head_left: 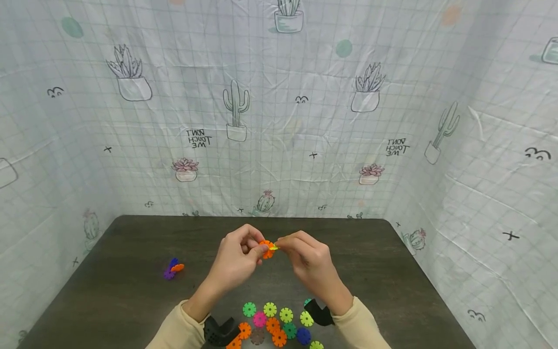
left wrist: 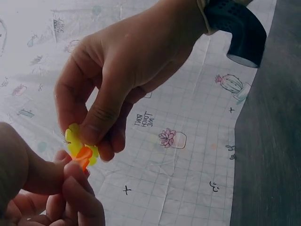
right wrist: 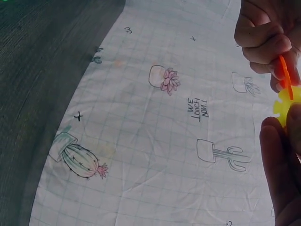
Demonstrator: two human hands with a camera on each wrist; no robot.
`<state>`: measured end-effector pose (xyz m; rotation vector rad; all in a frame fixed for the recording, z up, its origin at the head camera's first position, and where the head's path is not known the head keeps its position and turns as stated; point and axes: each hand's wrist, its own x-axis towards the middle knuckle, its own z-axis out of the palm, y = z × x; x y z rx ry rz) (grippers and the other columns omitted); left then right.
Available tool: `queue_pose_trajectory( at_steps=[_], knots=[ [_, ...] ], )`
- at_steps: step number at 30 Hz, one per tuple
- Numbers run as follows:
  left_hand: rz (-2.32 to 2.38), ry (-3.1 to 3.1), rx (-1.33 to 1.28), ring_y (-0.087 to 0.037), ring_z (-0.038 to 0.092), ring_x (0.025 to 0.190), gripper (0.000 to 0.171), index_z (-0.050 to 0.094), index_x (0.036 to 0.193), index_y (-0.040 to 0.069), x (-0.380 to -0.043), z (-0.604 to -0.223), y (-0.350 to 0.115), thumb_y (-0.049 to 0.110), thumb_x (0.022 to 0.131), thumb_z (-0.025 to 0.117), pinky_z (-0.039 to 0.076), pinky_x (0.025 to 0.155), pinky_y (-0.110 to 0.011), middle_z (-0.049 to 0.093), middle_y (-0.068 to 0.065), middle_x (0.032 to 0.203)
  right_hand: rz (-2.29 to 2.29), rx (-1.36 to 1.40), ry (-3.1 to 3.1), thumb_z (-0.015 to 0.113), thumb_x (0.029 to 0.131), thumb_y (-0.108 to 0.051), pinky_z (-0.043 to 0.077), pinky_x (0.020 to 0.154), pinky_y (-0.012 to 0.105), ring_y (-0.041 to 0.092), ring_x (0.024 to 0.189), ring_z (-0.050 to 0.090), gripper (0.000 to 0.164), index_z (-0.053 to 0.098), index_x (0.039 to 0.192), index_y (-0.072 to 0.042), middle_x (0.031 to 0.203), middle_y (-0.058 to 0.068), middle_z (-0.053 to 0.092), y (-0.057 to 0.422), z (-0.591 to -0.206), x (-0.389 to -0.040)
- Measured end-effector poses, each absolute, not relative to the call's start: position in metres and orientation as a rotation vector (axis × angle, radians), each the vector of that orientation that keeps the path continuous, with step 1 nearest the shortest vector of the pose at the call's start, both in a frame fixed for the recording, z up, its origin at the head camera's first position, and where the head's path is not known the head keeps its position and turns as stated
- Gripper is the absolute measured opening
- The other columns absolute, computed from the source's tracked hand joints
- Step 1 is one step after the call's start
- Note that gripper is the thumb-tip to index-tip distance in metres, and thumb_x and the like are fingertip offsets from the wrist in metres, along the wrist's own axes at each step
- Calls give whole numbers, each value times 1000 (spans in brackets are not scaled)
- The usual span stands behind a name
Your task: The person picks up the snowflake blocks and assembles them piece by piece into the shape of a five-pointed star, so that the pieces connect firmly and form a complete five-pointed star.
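Observation:
Above the table my left hand [head_left: 235, 259] pinches an orange notched disc [head_left: 267, 253] between thumb and fingers. From the other side, my right hand [head_left: 311, 261] pinches a yellow notched disc [head_left: 274, 247]. The two discs meet edge to edge and crosswise. In the left wrist view the yellow disc [left wrist: 73, 135] faces the camera, with the orange disc [left wrist: 83, 155] across its rim. The right wrist view shows the orange disc [right wrist: 285, 75] edge-on against the yellow disc [right wrist: 282, 106]; fingers cover parts of both.
Several loose notched discs, among them a pink disc [head_left: 259, 319] and a blue disc [head_left: 303, 335], lie at the table's near side between the forearms. A joined purple, blue and orange cluster [head_left: 169, 274] lies at left. A patterned cloth [head_left: 279, 169] surrounds the dark table [head_left: 357, 232].

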<state>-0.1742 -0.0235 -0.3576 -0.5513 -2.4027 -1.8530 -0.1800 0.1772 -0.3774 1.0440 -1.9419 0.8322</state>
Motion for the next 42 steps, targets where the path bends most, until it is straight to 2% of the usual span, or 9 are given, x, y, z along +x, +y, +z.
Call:
queue_pose_trajectory(
  at_steps=[3, 9, 14, 16, 20, 25, 33, 37, 42],
  knots=[
    [-1885, -2399, -552, -17, 62, 61, 7, 63, 97, 6, -176, -359, -24, 3, 95, 69, 47, 52, -24, 64, -8, 73, 840, 1053, -1938, 75, 82, 14, 58, 78, 20, 17, 87, 72, 30, 75, 101, -9, 100, 4, 71, 178, -376, -181],
    [-1904, -2381, -583, -17, 62, 65, 11, 66, 106, 9, -178, -364, -25, 3, 97, 66, 51, 56, -26, 63, -11, 79, 839, 1070, -1902, 73, 91, 1, 57, 75, 19, 17, 87, 69, 18, 77, 106, -9, 105, 7, 68, 177, -374, -183],
    [-1868, -2319, -599, -14, 60, 65, 15, 70, 110, 12, -179, -365, -29, 4, 98, 65, 53, 60, -26, 61, -12, 81, 791, 933, -2018, 80, 84, 0, 56, 70, 21, 13, 82, 66, 46, 67, 128, -9, 112, 8, 64, 177, -376, -185],
    [-1858, -2288, -597, -14, 61, 66, 16, 70, 110, 13, -179, -364, -31, 4, 98, 65, 54, 61, -26, 61, -11, 81, 783, 862, -2102, 83, 83, -3, 57, 69, 24, 13, 79, 64, 52, 63, 131, -8, 109, 7, 64, 176, -378, -187],
    [-1844, -2256, -607, -13, 60, 65, 14, 70, 109, 12, -179, -360, -36, 5, 98, 65, 52, 59, -26, 61, -8, 80, 791, 789, -2366, 84, 85, -15, 57, 69, 26, 12, 79, 63, 38, 66, 118, -11, 98, 1, 64, 175, -387, -191],
    [-1844, -2270, -597, -13, 59, 65, 13, 70, 109, 11, -177, -355, -36, 5, 98, 66, 51, 57, -25, 61, -10, 79, 766, 839, -2748, 80, 88, -31, 54, 72, 25, 11, 84, 62, 27, 71, 109, -17, 98, -5, 67, 170, -408, -196],
    [-1842, -2275, -573, -14, 59, 65, 13, 70, 110, 10, -176, -353, -36, 5, 98, 66, 53, 63, -25, 62, -6, 78, 526, 903, -3168, 81, 83, -49, 56, 74, 30, 10, 88, 62, 46, 70, 117, -20, 109, -4, 65, 132, -454, -202],
    [-1846, -2273, -587, -13, 60, 66, 13, 70, 110, 10, -175, -353, -35, 7, 98, 66, 53, 63, -25, 63, -9, 79, 472, 777, -3334, 84, 79, -51, 55, 73, 36, 14, 84, 60, 48, 66, 111, -22, 103, -4, 61, 115, -469, -205],
    [-1851, -2264, -586, -13, 61, 65, 13, 70, 110, 11, -175, -353, -34, 6, 98, 67, 55, 64, -26, 63, -10, 79, 505, 645, -3428, 87, 80, -38, 51, 64, 33, 13, 74, 56, 36, 62, 96, -19, 87, -4, 58, 105, -479, -210]
  ],
)
